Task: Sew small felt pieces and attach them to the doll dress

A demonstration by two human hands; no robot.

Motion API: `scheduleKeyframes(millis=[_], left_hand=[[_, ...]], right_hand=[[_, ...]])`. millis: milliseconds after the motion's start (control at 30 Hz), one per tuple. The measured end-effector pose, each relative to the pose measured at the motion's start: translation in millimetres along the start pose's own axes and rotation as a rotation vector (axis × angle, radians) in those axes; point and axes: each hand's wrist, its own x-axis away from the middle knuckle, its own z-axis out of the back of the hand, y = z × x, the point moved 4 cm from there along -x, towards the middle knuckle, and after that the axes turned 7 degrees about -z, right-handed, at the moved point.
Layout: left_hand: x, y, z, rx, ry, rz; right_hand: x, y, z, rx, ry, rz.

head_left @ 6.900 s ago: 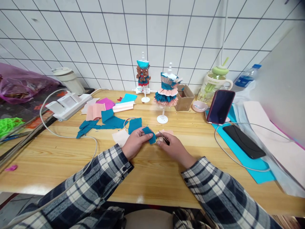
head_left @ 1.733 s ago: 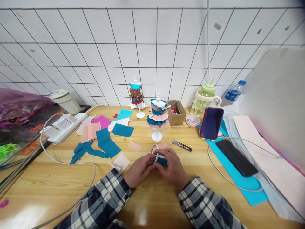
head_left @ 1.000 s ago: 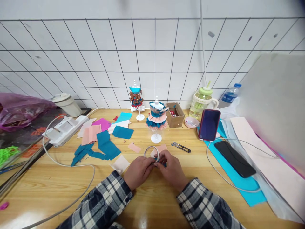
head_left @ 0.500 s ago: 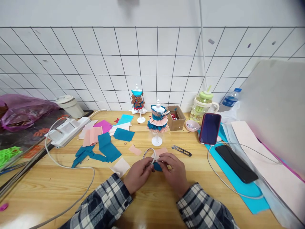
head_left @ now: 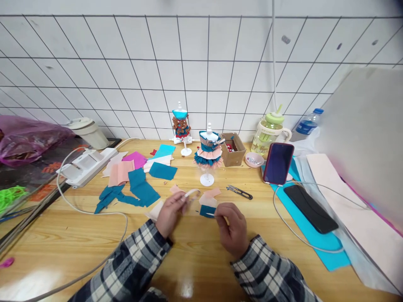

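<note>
My left hand (head_left: 171, 212) is closed on a white loop of tape (head_left: 191, 193), raised above the table and slightly blurred. To the right, my right hand (head_left: 232, 226) pinches a thin white strip (head_left: 210, 214), whose end lies over a small dark teal paper piece (head_left: 206, 209). Pale pink paper pieces (head_left: 208, 199) lie just behind it. Behind my hands stands a small white mannequin in a teal and pink ruffled dress (head_left: 208, 155). Black-handled snips (head_left: 239, 192) lie to the right of the pink pieces.
Teal, pink and magenta paper pieces (head_left: 143, 188) and a power strip (head_left: 85, 167) are at left. A second dressed mannequin (head_left: 181, 126), a cardboard box (head_left: 233, 155) and a bead dish (head_left: 254, 160) stand behind. Phones (head_left: 278, 163), a cable and paper sheets (head_left: 333, 251) are at right.
My hands have moved apart, the left one going left with the loop of tape. The thin strip now shows in my right fingers, and the teal piece is uncovered. The view has tilted up slightly downward.
</note>
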Motion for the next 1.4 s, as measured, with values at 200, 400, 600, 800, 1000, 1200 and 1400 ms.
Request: scheduleKeyframes(millis=[200,400,600,800,1000,1200,1400], left_hand=[[-22,-11,47.7,-0.799,-0.121,-0.225],[-25,-23,53.2,-1.028,-0.099,-0.210],[-5,24,19.2,-0.907,-0.051,-0.325],[13,36,-29.8,-0.774,-0.319,-0.334],[14,34,-33.1,-0.704,-0.294,-0.397],[8,25,-26.9,-0.515,-0.216,-0.297],[7,8,-24.8,-0.220,-0.199,-0.101]], right_hand=[[-7,35,-3,-0.181,-0.061,-0.469],[-8,50,-9,-0.196,-0.139,-0.619],[-6,45,-18,-0.179,-0.296,-0.593],[-4,39,-25,-0.188,-0.318,-0.543],[-3,39,-27,-0.148,-0.309,-0.537],[-5,44,-20,-0.031,-0.132,-0.552],[-12,32,-1,0.269,-0.081,-0.196]])
